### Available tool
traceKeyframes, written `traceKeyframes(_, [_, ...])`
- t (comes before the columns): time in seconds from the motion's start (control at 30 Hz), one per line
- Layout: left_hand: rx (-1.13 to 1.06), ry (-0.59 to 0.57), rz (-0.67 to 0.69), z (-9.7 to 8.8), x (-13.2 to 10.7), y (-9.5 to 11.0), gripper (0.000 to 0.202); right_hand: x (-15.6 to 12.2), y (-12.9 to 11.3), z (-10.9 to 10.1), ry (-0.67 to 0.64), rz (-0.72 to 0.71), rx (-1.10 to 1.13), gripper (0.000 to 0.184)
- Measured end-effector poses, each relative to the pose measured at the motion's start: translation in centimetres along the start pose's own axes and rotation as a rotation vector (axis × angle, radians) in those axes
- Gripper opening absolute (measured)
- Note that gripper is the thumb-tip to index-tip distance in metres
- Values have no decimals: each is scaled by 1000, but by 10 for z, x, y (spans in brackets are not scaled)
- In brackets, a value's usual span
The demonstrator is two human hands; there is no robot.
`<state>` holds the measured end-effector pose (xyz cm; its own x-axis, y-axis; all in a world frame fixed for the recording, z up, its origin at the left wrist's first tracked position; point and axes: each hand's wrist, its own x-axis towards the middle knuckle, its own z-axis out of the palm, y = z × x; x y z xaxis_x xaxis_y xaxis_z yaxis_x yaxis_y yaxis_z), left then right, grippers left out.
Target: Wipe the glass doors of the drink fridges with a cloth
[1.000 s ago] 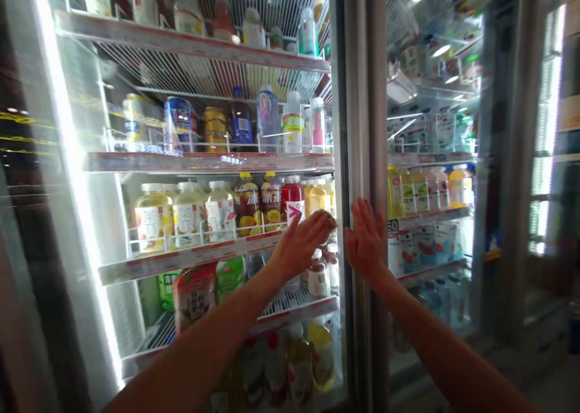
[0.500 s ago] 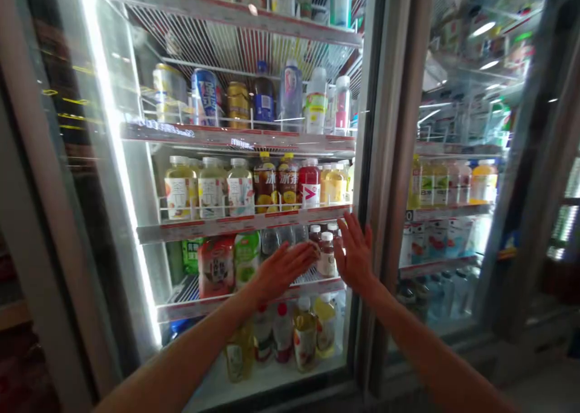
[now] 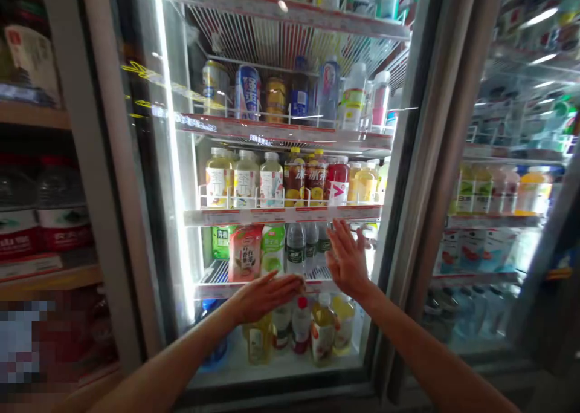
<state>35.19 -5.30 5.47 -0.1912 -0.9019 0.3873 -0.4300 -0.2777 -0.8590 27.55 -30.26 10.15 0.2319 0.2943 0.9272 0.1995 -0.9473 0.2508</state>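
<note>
My left hand (image 3: 267, 296) is stretched out flat in front of the glass cooler, with its fingers pointing right. It lies before the lower shelf edge, just above several bottles on the cooler floor. A small pale spot shows at its fingertips; I cannot make out what it is. To the right, my right hand (image 3: 348, 259) is raised with fingers extended, in front of the shelf of clear water bottles (image 3: 296, 247). Whether either hand touches the glass is unclear. Near the left hand stand a red drink carton (image 3: 245, 253) and a bottle with a red cap (image 3: 301, 325).
A metal door frame (image 3: 446, 159) runs down the right side, with another stocked cooler beyond it. Bottled teas (image 3: 271, 180) and cans (image 3: 248, 92) fill the upper shelves. At the left, a wooden shelf (image 3: 34, 115) holds packaged goods, partly behind a grey post (image 3: 93, 159).
The view has turned left, so the cooler sits further right. My left hand has moved left and lower across the cooler; my right hand has shifted left over it, uncovering small bottles less.
</note>
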Motion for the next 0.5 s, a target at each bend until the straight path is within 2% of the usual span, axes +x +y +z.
traceKeyframes(0.07, [14, 9, -91, -2, -9, -5, 49, 0, -7, 5, -3, -13, 3, 57])
traceKeyframes(0.17, [45, 69, -329, -5, -18, -14, 49, 3, -18, 11, 38, -14, 12, 56])
traceKeyframes(0.2, [41, 78, -364, -5, -22, -14, 49, 3, -22, 13, 40, -26, 18, 55])
traceKeyframes(0.37, [-65, 32, -269, -8, -53, -2, 43, 1, -45, 23, -16, -104, 66, 56])
traceKeyframes(0.43, [-45, 55, -396, -9, -65, -4, 43, -1, -50, 25, -17, -117, 86, 58])
traceKeyframes(0.5, [13, 106, -599, -9, -76, -6, 45, -2, -53, 27, -9, -119, 101, 60])
